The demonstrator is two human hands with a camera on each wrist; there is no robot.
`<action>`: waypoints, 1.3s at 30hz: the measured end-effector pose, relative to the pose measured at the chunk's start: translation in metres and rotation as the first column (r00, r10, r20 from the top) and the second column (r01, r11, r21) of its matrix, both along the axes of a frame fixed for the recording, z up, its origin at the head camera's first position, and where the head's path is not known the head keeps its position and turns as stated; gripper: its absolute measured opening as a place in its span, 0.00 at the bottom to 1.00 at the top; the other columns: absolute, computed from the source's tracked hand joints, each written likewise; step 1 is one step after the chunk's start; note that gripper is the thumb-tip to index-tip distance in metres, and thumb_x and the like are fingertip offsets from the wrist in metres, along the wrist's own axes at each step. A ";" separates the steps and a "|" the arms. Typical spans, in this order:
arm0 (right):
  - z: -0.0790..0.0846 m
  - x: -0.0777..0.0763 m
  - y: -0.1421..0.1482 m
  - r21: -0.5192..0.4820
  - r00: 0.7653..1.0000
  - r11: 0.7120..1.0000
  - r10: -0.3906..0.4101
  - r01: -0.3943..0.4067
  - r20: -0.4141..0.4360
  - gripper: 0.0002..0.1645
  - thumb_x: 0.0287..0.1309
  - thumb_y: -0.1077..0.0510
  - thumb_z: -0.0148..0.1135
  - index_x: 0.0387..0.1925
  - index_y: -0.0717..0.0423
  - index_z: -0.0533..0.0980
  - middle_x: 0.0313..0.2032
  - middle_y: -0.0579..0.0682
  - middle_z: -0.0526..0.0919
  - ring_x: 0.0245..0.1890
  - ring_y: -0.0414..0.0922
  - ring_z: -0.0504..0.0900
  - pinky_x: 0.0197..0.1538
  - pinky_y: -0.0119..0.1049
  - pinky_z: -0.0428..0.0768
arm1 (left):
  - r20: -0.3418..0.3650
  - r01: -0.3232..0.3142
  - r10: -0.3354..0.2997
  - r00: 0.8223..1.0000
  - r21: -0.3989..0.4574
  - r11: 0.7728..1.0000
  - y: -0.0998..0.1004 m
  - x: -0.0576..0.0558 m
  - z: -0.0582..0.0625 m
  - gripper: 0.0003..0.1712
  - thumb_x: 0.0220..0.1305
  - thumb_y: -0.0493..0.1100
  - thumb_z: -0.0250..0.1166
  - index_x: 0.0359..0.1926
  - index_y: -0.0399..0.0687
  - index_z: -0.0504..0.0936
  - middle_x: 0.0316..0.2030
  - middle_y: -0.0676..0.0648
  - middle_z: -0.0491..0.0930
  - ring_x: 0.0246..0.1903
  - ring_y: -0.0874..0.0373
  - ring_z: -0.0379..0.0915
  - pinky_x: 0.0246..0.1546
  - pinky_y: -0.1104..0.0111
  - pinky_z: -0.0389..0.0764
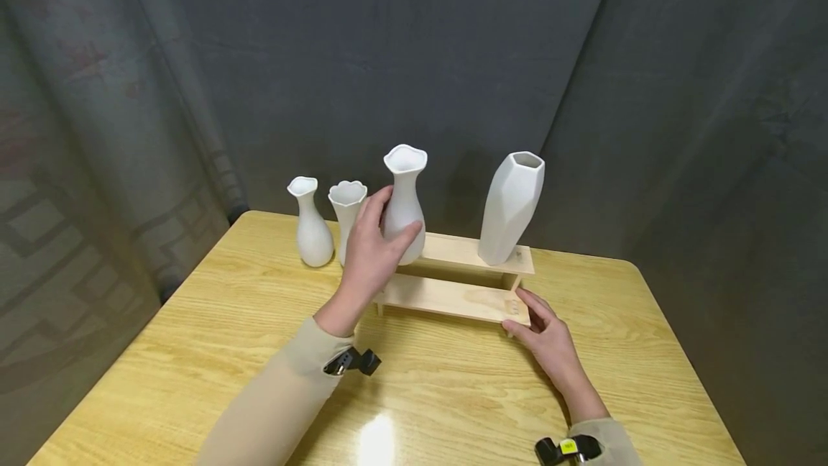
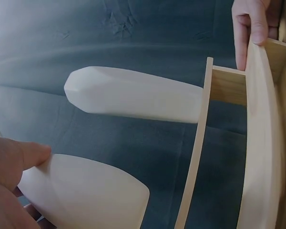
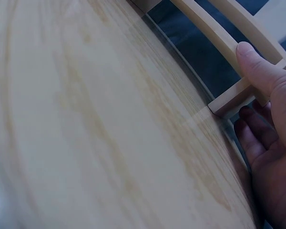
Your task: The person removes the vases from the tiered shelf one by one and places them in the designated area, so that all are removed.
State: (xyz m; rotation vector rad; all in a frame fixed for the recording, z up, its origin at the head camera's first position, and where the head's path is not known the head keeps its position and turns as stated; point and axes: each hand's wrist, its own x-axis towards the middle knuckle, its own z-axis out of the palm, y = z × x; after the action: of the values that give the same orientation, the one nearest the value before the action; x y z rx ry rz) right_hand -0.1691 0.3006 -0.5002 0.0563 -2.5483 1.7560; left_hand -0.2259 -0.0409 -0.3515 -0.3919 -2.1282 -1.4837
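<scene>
My left hand (image 1: 370, 250) grips a white vase (image 1: 405, 196) with a wavy rim and narrow neck, thumb on one side and fingers on the other. The vase is upright over the left part of a two-tier wooden stand (image 1: 453, 297), and the left wrist view shows a gap between its base and the upper board. My right hand (image 1: 548, 336) holds the right end of the lower board, with its thumb (image 3: 250, 55) on the front edge. On the upper board's right end stands a tall faceted white vase (image 1: 511, 211).
Left of the stand, a small white vase (image 1: 315, 236) with a round belly stands on the wooden table (image 1: 226, 322). Beside it is a white vase with a scalloped rim (image 1: 346, 211), partly hidden by my left hand. Grey curtains (image 1: 388, 42) hang behind the table.
</scene>
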 end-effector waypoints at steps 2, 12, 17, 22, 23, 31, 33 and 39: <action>0.001 0.000 0.000 -0.002 1.000 1.000 0.001 -0.001 0.000 0.47 0.72 0.48 0.76 0.85 0.46 0.66 0.85 0.53 0.58 0.85 0.57 0.55 0.68 0.16 0.64 | -0.005 0.005 -0.005 1.000 -0.009 1.000 -0.007 0.005 0.000 0.39 0.68 0.39 0.80 0.76 0.40 0.75 0.64 0.37 0.78 0.64 0.41 0.77 0.65 0.44 0.80; 0.002 0.000 -0.002 -0.003 1.000 1.000 -0.001 0.001 0.004 0.47 0.72 0.48 0.76 0.85 0.48 0.65 0.85 0.53 0.59 0.85 0.55 0.55 0.69 0.16 0.64 | -0.016 -0.015 0.015 1.000 -0.036 0.999 -0.044 0.023 -0.009 0.39 0.67 0.37 0.80 0.76 0.45 0.76 0.64 0.40 0.77 0.63 0.43 0.77 0.64 0.42 0.78; 0.002 0.000 -0.001 0.000 1.000 1.000 -0.001 0.001 0.003 0.47 0.72 0.48 0.76 0.85 0.48 0.65 0.85 0.53 0.59 0.85 0.56 0.55 0.68 0.16 0.64 | -0.005 -0.035 0.035 0.999 -0.035 0.999 -0.061 0.030 -0.017 0.40 0.66 0.36 0.81 0.76 0.46 0.75 0.64 0.40 0.76 0.64 0.43 0.76 0.64 0.41 0.78; 0.001 0.001 -0.001 0.006 1.000 1.000 -0.005 0.005 0.002 0.47 0.72 0.48 0.76 0.85 0.47 0.66 0.85 0.53 0.59 0.85 0.57 0.55 0.66 0.15 0.65 | -0.002 -0.072 0.072 0.997 -0.045 0.996 -0.074 0.033 -0.026 0.40 0.66 0.35 0.81 0.76 0.46 0.76 0.65 0.39 0.76 0.62 0.41 0.76 0.64 0.41 0.77; 0.001 0.001 -0.001 0.007 1.000 1.000 -0.005 0.005 0.003 0.47 0.72 0.48 0.76 0.85 0.47 0.66 0.85 0.53 0.59 0.85 0.57 0.55 0.66 0.15 0.65 | 0.002 -0.077 0.077 0.997 -0.044 0.996 -0.076 0.034 -0.028 0.40 0.66 0.35 0.81 0.75 0.46 0.76 0.65 0.39 0.76 0.62 0.41 0.76 0.64 0.42 0.76; 0.001 0.001 -0.001 0.002 1.000 1.000 -0.002 0.002 0.003 0.47 0.72 0.47 0.76 0.85 0.47 0.65 0.85 0.52 0.59 0.85 0.56 0.55 0.68 0.16 0.63 | 0.029 -0.100 0.101 0.995 -0.028 0.995 -0.087 0.034 -0.045 0.39 0.64 0.33 0.82 0.74 0.41 0.76 0.65 0.37 0.76 0.61 0.40 0.76 0.64 0.45 0.76; 0.001 0.001 -0.002 0.002 1.000 1.000 -0.001 0.001 0.000 0.47 0.72 0.47 0.76 0.85 0.46 0.65 0.85 0.52 0.59 0.85 0.56 0.55 0.69 0.17 0.63 | 0.037 -0.103 0.104 0.994 -0.026 0.994 -0.089 0.033 -0.050 0.40 0.63 0.33 0.82 0.73 0.40 0.76 0.65 0.36 0.76 0.61 0.39 0.76 0.64 0.46 0.76; 0.000 0.002 -0.001 0.003 1.000 1.000 -0.001 0.001 0.006 0.48 0.72 0.47 0.76 0.85 0.46 0.65 0.85 0.53 0.58 0.85 0.55 0.55 0.73 0.22 0.64 | 0.068 -0.114 0.116 0.991 -0.024 0.993 -0.092 0.029 -0.066 0.40 0.64 0.32 0.81 0.74 0.37 0.74 0.65 0.33 0.75 0.62 0.37 0.75 0.65 0.45 0.76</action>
State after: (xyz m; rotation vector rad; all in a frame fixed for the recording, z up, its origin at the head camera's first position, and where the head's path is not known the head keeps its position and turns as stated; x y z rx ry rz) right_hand -0.1674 0.2992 -0.5007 0.0499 -2.5542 1.7544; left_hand -0.1974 -0.1333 -0.4176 -0.2236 -2.1826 -1.4301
